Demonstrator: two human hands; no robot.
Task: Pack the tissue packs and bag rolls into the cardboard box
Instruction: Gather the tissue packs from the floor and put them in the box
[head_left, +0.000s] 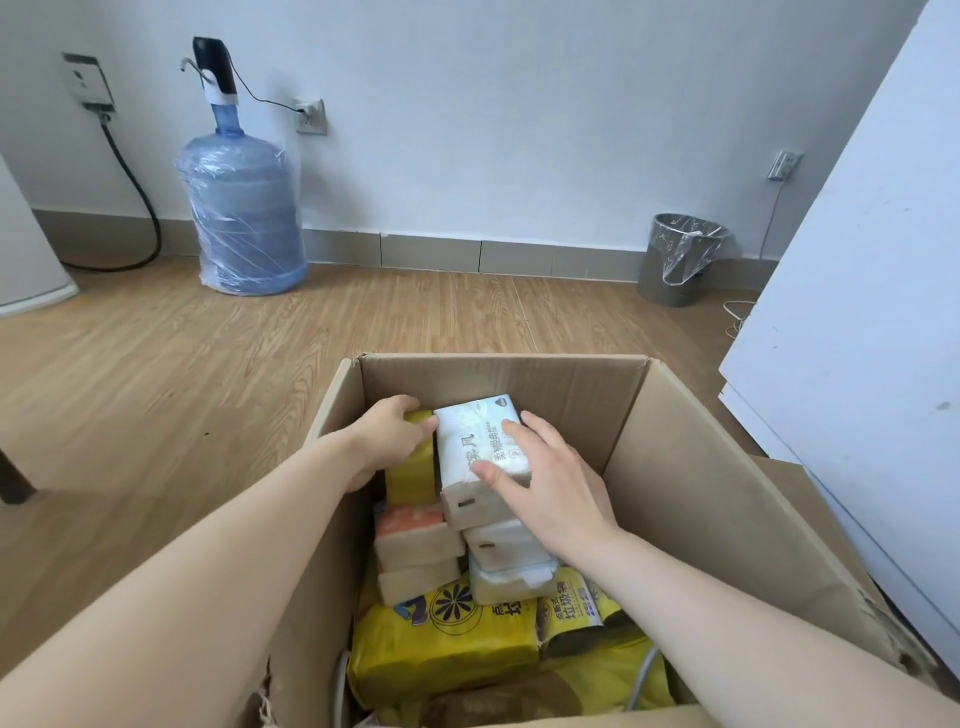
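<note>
A large open cardboard box (675, 467) sits on a wooden floor (156, 374), and a person reaches into it with both bare arms. The left hand (387, 441) curls around the top of a yellow tissue pack (410, 480) standing against the box's left wall, fingers closed on it. The right hand (545, 486) lies spread and flat on a white and blue tissue pack (475, 441), fingers open, pressing on its upper face; this pack sits tilted on top of the pile, just beside the yellow one.

Below them, nearer the person, are an orange and white tissue pack (415, 538) and more white packs (506, 566) stacked loosely. At the near end of the box lie yellow packages, among them yellow bag rolls (569, 610) with printed labels.

Against the far wall stand a big blue water bottle (241, 208) wrapped in clear plastic, with a pump on top, and a grey bin (675, 265) lined with a clear bag. A white panel (857, 312) rises on the right.
</note>
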